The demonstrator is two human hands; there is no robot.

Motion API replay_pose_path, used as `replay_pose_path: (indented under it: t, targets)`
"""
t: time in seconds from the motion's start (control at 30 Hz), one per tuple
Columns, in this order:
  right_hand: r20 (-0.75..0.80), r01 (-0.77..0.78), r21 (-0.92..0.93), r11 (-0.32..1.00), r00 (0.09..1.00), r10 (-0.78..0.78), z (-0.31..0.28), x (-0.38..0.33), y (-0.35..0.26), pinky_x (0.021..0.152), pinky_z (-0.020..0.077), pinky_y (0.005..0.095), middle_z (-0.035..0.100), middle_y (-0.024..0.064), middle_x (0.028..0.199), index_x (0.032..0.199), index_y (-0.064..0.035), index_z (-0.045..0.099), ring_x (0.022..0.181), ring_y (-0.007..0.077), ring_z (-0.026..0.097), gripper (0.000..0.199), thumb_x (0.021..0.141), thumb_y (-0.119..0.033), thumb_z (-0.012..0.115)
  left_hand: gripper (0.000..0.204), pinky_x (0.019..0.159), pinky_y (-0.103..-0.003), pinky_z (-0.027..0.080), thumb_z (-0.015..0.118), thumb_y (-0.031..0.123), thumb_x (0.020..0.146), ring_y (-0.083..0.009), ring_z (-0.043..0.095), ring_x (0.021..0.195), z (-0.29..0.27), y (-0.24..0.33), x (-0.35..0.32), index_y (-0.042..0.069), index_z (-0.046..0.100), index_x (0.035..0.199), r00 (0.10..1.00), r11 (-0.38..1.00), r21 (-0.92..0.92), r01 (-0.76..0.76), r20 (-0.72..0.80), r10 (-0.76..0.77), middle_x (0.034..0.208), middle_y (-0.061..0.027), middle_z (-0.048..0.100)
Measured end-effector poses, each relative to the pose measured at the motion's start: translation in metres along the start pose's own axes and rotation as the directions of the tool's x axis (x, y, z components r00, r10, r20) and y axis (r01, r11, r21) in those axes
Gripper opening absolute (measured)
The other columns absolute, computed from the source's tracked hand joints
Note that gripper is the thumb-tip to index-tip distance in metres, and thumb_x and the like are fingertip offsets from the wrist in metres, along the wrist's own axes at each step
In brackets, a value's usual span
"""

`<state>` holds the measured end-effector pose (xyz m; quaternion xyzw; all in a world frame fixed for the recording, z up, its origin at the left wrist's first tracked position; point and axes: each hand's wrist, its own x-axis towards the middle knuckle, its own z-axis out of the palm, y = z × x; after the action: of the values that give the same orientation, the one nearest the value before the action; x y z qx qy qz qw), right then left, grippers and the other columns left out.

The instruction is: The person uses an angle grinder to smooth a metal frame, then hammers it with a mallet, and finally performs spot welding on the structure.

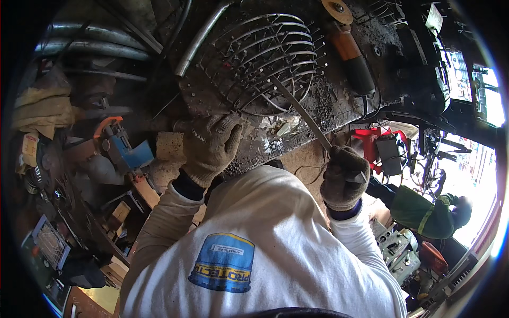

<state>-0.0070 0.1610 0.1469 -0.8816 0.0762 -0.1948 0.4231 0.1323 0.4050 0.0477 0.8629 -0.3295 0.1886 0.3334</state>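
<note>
A round, domed grate of bent steel rods lies on the dark workbench in front of me. In my gloved right hand is a long, flat metal file, closed fingers around its near end. Its far tip reaches the near side of the grate, among the rods. My gloved left hand is at the bench's near edge, by the grate's lower left rim. Its fingers are curled, and whatever they grip, if anything, is hidden.
An angle grinder with a disc lies right of the grate. A metal pipe rests to its upper left. Dark grit covers the bench. A blue and orange tool is on the left. At right, a person in green bends near red equipment.
</note>
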Motion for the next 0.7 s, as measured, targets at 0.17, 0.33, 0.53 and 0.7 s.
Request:
replay_pose_path:
  t: [0.17,0.33,0.53,0.7]
  targets:
    - [-0.052,0.162,0.03,0.986,0.986,-0.16,0.006,0.006,0.0,0.055,0.0486,0.0376,0.064,0.0114,0.068,0.104,-0.0003,0.067,0.058,0.0285,0.064,0.014,0.091,-0.004,0.067,0.015,0.075,-0.039,0.055,0.077,0.02,0.088,-0.0238,0.068,0.085,0.0,0.001,0.0,0.019,0.073,0.102,1.0,1.0,0.005,0.003,0.023,-0.003,0.097,-0.0013,0.072]
    - [-0.127,0.218,0.004,0.976,0.968,-0.216,0.01,0.013,-0.008,0.057,0.0521,0.0377,0.067,0.014,0.072,0.103,-0.0003,0.067,0.06,0.0285,0.067,0.015,0.088,0.0,0.07,0.015,0.076,-0.038,0.055,0.076,0.019,0.088,-0.0258,0.069,0.084,-0.003,0.003,0.004,0.017,0.074,0.103,0.998,0.999,-0.046,0.011,0.057,-0.008,0.095,-0.0028,0.072]
    - [-0.131,0.122,0.006,0.993,0.984,-0.12,0.005,0.02,-0.031,0.057,0.0544,0.0351,0.071,0.014,0.075,0.102,-0.0014,0.07,0.063,0.0256,0.071,0.02,0.086,-0.009,0.08,0.026,0.083,-0.039,0.056,0.074,0.016,0.091,-0.0307,0.069,0.095,-0.029,0.027,0.007,0.008,0.07,0.116,1.0,0.999,0.041,0.022,-0.012,-0.021,0.109,-0.0117,0.071]
    - [-0.018,0.099,-0.072,0.992,0.995,-0.101,-0.016,0.022,-0.025,0.063,0.0586,0.0399,0.073,0.0154,0.086,0.12,-0.0083,0.07,0.073,0.0316,0.073,0.038,0.086,-0.024,0.08,0.05,0.095,-0.039,0.054,0.065,0.028,0.1,-0.0305,0.066,0.112,-0.048,0.103,0.045,-0.006,0.057,0.135,0.999,0.906,-0.422,-0.03,-0.038,0.015,0.128,-0.0217,0.065]
